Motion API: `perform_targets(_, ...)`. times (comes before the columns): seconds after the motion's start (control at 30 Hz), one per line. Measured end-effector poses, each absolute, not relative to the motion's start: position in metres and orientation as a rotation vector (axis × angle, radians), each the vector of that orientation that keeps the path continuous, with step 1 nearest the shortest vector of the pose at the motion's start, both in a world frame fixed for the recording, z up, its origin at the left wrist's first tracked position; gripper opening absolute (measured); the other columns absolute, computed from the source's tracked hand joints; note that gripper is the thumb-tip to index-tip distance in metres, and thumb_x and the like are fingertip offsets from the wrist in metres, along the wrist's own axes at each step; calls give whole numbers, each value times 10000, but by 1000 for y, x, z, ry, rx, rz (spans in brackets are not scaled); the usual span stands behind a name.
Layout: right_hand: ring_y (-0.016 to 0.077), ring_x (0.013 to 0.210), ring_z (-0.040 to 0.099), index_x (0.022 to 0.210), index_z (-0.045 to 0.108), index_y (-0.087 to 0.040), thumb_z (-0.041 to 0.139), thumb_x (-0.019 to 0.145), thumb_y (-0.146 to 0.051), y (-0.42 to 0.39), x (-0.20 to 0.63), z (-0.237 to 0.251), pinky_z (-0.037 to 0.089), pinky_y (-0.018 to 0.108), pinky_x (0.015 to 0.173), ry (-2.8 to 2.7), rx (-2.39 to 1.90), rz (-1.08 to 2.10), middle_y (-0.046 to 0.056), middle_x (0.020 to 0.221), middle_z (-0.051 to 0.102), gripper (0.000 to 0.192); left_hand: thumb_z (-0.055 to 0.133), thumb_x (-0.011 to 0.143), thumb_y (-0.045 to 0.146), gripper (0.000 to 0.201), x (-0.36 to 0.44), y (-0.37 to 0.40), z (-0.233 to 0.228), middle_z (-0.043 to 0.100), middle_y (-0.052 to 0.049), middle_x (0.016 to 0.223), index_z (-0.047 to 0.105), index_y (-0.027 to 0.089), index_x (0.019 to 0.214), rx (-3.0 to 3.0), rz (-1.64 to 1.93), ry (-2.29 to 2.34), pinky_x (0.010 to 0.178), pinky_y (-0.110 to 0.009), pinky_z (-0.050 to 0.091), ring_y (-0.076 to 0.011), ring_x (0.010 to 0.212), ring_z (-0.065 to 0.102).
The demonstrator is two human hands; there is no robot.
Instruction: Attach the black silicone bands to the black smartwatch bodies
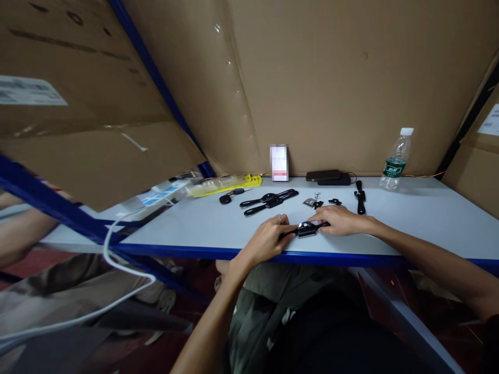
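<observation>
Both hands sit at lower centre of frame, near the table (409, 218) front edge, w/ a small black watch (306, 229) between them. Left hand (267, 240) has fingers curled round the strap end; right hand (341, 219) pinches the other end, fingers mostly closed. Holding from both sides probably keeps it flat & steady on the surface. Glare on the watch face hides detail. Two more watches (268, 201) lie centre, small black parts (323, 202) just behind the right hand, too tiny to ID. Bottle (395, 158) stands right, phone (323, 175) at the back wall.
</observation>
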State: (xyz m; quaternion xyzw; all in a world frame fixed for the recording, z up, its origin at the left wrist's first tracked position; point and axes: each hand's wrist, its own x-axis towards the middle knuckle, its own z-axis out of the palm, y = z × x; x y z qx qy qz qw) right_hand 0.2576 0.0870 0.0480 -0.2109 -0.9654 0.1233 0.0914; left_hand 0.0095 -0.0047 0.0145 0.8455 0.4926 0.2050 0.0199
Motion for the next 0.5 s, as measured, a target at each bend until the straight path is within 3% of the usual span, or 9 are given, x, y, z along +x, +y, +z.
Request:
perform_targets(0.2,189,869,619,1147,758,-199,523,897,-102,87,247,41,428,334,811,-2614,-611,445,78,975,719,357,520,973,247,339,10,-4,16,612,-71,968,721,244,1245,2631,605,1540,839,-335,475,-217,918,591)
perform_targets(0.5,205,907,595,1103,760,-217,493,909,-33,86,235,30,421,344,843,-2656,-483,355,66,911,698,378,529,971,248,330,10,-4,15,612,-63,961,725,256,1235,2622,642,1529,833,-320,478,-206,910,595)
